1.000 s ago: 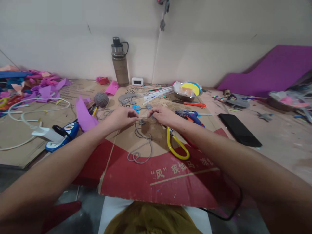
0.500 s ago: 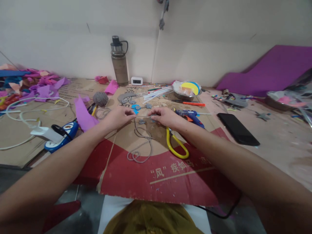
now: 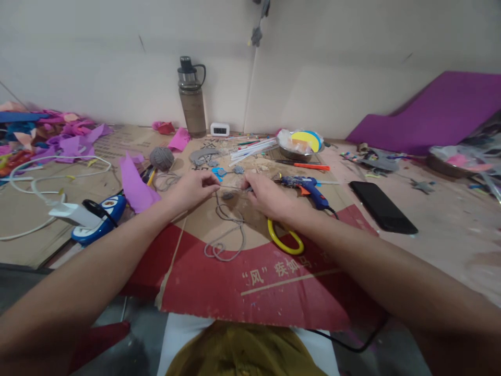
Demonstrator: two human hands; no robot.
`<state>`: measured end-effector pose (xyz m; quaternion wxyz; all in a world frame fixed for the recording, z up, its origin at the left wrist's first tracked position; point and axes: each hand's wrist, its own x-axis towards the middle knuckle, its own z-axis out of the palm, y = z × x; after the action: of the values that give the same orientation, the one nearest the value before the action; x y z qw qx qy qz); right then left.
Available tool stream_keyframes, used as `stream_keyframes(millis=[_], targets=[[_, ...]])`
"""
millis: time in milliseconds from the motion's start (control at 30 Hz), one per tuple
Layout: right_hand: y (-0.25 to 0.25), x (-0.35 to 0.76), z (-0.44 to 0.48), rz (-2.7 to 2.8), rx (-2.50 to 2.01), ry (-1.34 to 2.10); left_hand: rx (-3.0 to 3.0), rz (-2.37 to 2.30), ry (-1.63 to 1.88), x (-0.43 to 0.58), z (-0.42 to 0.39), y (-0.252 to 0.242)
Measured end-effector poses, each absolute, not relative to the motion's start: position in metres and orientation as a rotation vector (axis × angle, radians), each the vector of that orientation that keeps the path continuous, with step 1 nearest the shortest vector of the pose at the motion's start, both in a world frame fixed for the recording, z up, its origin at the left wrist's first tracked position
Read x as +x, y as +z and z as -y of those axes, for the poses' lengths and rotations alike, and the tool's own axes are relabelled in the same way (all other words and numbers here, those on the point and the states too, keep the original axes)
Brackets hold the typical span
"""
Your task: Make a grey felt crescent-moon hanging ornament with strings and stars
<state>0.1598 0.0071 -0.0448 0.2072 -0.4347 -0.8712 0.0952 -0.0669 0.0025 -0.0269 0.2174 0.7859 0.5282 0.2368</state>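
My left hand (image 3: 194, 187) and my right hand (image 3: 265, 193) are both pinched on a length of grey yarn (image 3: 229, 187) stretched taut between them over the cardboard sheet (image 3: 250, 292). More of the yarn (image 3: 225, 237) hangs down and lies in loops on the cardboard below my hands. A small grey felt piece (image 3: 228, 196) lies just under the stretched yarn. The yellow handles of the scissors (image 3: 285, 241) show under my right wrist. A grey yarn ball (image 3: 162, 159) sits left of my left hand.
A blue glue gun (image 3: 307, 185) lies right of my right hand, a black phone (image 3: 382, 213) further right. A water bottle (image 3: 192, 99) and a small clock (image 3: 219, 129) stand by the wall. Purple felt scraps (image 3: 135, 184), a white cable (image 3: 47, 177) and a metal bowl (image 3: 299, 146) lie around.
My right hand has shifted down and left, turning over the scissors and uncovering the glue gun. My left hand has barely moved and the yarn stays taut.
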Motion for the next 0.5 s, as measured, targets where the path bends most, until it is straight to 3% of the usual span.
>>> stream_keyframes(millis=[167, 500], targets=[[-0.045, 0.158, 0.002, 2.521, -1.197, 0.133, 2.201, -1.404, 0.695, -0.067, -0.002, -0.031], [-0.05, 0.159, 0.002, 2.398, -1.251, 0.355, 2.181, -1.397, 0.693, -0.068, 0.001, -0.035]])
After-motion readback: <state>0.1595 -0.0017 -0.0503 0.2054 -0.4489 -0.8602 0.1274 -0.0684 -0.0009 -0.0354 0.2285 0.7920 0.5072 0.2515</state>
